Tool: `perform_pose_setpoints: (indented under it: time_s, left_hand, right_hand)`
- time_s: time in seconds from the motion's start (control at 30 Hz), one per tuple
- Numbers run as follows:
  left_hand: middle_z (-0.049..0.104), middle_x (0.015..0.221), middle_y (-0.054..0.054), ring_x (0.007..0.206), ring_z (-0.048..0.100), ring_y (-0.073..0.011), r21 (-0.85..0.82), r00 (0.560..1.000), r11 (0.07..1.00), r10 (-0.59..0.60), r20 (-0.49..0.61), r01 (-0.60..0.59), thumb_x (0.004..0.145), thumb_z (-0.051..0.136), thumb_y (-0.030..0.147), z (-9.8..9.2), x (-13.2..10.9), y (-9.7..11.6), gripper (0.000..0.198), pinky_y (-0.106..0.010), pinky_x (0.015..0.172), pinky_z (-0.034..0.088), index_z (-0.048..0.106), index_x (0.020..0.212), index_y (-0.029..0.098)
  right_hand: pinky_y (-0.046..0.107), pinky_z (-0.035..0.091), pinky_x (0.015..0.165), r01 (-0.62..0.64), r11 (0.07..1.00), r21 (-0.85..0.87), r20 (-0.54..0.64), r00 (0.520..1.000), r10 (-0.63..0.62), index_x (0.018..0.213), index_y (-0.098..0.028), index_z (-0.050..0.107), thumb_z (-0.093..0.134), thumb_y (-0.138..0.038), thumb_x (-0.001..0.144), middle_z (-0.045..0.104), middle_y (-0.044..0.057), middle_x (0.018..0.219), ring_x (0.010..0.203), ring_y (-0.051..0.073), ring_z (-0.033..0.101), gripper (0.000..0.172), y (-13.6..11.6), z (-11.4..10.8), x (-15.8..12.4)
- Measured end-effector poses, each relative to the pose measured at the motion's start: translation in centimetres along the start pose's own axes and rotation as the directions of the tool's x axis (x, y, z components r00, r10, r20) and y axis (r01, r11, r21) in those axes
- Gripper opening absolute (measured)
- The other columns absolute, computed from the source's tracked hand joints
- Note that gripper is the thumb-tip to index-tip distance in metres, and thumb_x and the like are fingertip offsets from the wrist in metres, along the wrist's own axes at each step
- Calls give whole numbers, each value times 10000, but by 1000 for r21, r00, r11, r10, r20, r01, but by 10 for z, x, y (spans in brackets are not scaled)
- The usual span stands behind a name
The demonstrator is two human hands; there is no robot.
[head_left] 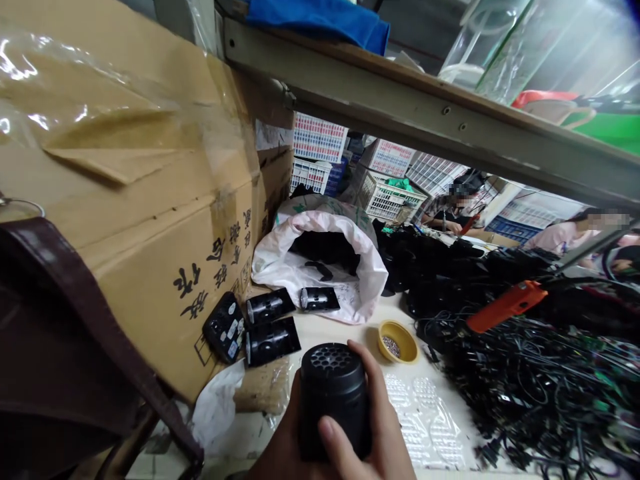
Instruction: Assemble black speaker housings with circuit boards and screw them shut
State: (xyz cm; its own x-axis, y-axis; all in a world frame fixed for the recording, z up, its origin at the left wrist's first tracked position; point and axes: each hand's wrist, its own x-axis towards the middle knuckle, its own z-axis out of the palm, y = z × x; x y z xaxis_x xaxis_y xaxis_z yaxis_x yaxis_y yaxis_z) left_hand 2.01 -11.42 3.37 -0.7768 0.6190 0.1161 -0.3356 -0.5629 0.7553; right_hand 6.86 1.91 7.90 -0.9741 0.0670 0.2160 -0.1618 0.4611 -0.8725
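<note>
Black plastic housing (333, 393), a perforated cylinder at lower centre, sits gripped in a closed hand (285, 447), fingers (383, 400) wrapped round its barrel (340, 417); the other hand we cannot see. We judge it stiff and light, best held there, below the grille (333, 363).

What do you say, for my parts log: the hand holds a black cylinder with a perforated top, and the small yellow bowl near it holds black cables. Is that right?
Not quite: the head view shows the small yellow bowl holding small silvery pieces, not black cables. The hand does hold the black cylinder with a perforated top.
</note>
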Motion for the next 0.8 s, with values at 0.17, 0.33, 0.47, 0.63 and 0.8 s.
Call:
perform_pose_setpoints:
  time_s: [0.17,0.33,0.47,0.63,0.8]
  left_hand:
    - [569,1372,-104,1250,543,-345,198,990,979,80,-113,-57,660,861,303,16,-15,1,868,-468,1040,476,405,1399,281]
    - [640,1266,-70,1159,602,-312,266,979,951,186,-87,-157,637,857,302,19,-12,3,713,-450,1006,504,542,1273,232]
    - [687,1167,-34,1098,630,-255,246,980,961,159,-120,-126,687,819,275,21,-18,-4,587,-363,962,524,608,1234,239]
    - [673,1221,-5,1132,619,-228,233,972,957,206,-113,-175,683,812,190,31,-27,-2,599,-318,983,514,608,1243,257]
    - [674,1245,-19,1168,614,-273,186,981,971,171,-90,-152,679,828,185,30,-26,-4,600,-381,1011,517,615,1235,253]
  right_hand:
    - [340,462,1054,57,998,-23,114,992,-54,1497,-302,220,584,-500,912,362,56,1550,1415,266,381,717,-1,-9,6]
    - [373,410,1119,137,989,52,152,978,-144,1489,-231,212,549,-514,935,333,94,1532,1418,257,336,708,-4,-10,9]
    - [410,352,1169,200,979,36,120,972,-203,1488,-200,231,470,-523,971,333,106,1517,1402,258,347,655,4,-5,5]
    - [413,304,1203,296,952,82,31,954,-299,1479,-197,265,351,-565,997,325,95,1524,1406,254,351,612,13,0,-2]
    - [455,331,1189,259,951,171,37,962,-269,1509,-215,213,113,-755,921,357,99,1515,1379,275,402,805,13,8,-6]
